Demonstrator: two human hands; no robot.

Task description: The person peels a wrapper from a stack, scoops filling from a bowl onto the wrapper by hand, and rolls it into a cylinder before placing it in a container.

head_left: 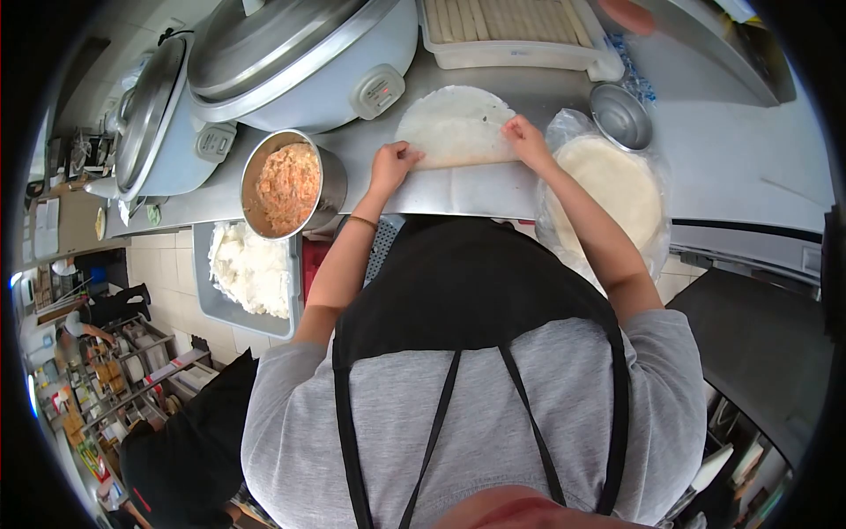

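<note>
On the steel counter lies a thin, pale round wrapper [454, 126], its near edge folded over into a straight line. My left hand [394, 166] pinches the left end of that folded edge. At the right end, my right hand [526, 141] has its fingers closed on the wrapper's edge. A steel pot [333, 181] of orange and white minced filling [291, 183] stands left of my left hand. To the right of my right hand, a stack of round wrappers [610, 189] rests in clear plastic. What lies inside the fold is hidden.
Two large cookers [308, 79] [167, 123] stand at the left. A white tray [515, 57] of rolls is at the back, beside a small metal bowl [622, 116]. Below the counter is a grey tub [207, 282] of white food. A person in black [189, 441] is at lower left.
</note>
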